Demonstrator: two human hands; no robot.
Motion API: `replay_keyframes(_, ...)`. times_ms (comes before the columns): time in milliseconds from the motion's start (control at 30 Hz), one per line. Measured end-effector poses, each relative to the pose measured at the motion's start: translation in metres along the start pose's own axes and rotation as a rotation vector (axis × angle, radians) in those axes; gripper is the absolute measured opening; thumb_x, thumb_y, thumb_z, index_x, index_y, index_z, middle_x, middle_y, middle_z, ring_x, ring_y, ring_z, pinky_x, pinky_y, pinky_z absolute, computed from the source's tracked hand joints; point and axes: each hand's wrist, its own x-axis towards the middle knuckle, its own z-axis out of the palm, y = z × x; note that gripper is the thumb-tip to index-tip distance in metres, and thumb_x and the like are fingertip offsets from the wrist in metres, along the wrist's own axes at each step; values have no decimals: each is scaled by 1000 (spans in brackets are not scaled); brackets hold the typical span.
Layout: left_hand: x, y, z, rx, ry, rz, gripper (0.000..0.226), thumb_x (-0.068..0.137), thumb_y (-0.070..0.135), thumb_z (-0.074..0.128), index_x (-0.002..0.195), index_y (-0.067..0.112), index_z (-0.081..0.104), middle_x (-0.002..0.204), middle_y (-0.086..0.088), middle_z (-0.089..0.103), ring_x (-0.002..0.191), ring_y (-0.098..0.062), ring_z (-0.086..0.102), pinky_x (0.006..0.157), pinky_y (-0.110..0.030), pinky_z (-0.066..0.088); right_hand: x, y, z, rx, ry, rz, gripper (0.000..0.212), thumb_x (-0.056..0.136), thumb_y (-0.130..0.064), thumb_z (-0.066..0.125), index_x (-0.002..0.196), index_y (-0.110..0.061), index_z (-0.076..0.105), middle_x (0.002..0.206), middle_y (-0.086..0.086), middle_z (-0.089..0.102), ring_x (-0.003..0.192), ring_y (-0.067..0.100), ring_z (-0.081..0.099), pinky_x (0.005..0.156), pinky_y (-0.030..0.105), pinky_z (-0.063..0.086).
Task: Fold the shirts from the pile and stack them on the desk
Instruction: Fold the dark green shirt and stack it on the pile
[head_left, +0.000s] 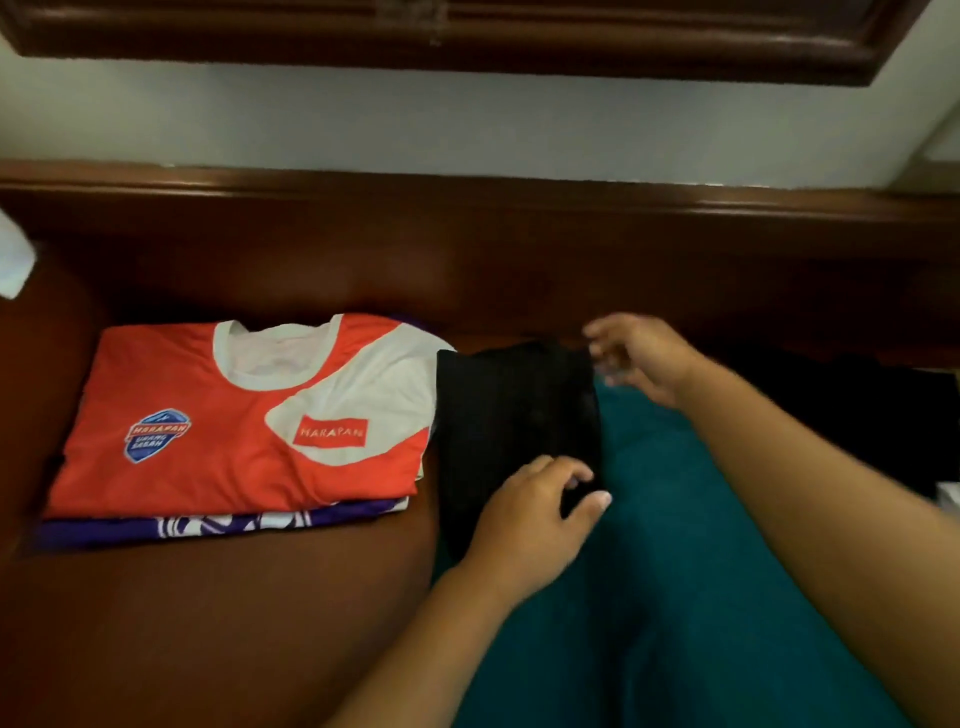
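A folded orange and white shirt (249, 415) lies on top of a folded purple and white shirt (218, 525) at the left of the dark wooden desk (208, 623). To their right a black garment (514, 415) lies partly folded over a teal shirt (649, 519) spread on the desk. My left hand (535, 514) pinches the near right edge of the black fabric. My right hand (639, 358), blurred, pinches the fabric's far right corner.
More dark clothing (883, 410) lies at the right edge of the desk. A white cloth (13, 260) shows at the far left. The desk's raised wooden back (467, 202) runs along a pale wall under a dark window frame (467, 36).
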Motion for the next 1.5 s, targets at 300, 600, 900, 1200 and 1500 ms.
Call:
replay_keyframes(300, 112, -71, -95, 793, 71, 29, 36, 92, 18, 52, 128, 17, 56, 128, -8, 58, 117, -31, 46, 96, -41, 38, -28, 106, 5, -605, 221, -14, 28, 96, -33, 51, 75, -15, 59, 89, 14, 68, 89, 32, 61, 73, 32, 42)
replay_keyframes(600, 158, -64, -103, 967, -303, -43, 51, 88, 14, 51, 136, 31, 48, 132, -4, 53, 116, -26, 41, 95, -35, 36, -13, 81, 46, -812, 341, 50, 44, 91, -42, 59, 115, -6, 52, 119, 14, 60, 113, 31, 55, 88, 38, 46)
replay_keyframes(900, 174, -52, -112, 1094, -494, -124, 35, 90, 37, 51, 124, 33, 55, 116, -10, 49, 117, -27, 39, 90, -35, 30, -14, 84, 29, -353, 362, 14, 4, 95, -14, 51, 95, -9, 50, 96, 10, 62, 99, 31, 60, 77, 31, 42)
replay_keyframes(1200, 185, -48, -122, 1162, -533, -140, 4, 94, 30, 49, 94, 34, 49, 105, -5, 46, 108, -28, 42, 92, -40, 36, 13, 72, 48, -786, 367, -10, 38, 94, -31, 55, 121, -6, 50, 124, 12, 54, 118, 29, 48, 93, 39, 40)
replay_keyframes(1500, 183, -47, -119, 859, -373, 24, 10, 101, 31, 42, 96, 26, 50, 72, 2, 50, 68, -17, 49, 63, -36, 40, -15, 84, 12, -165, 532, -189, 8, 98, -13, 50, 96, -12, 41, 81, -1, 52, 79, 24, 52, 64, 24, 27)
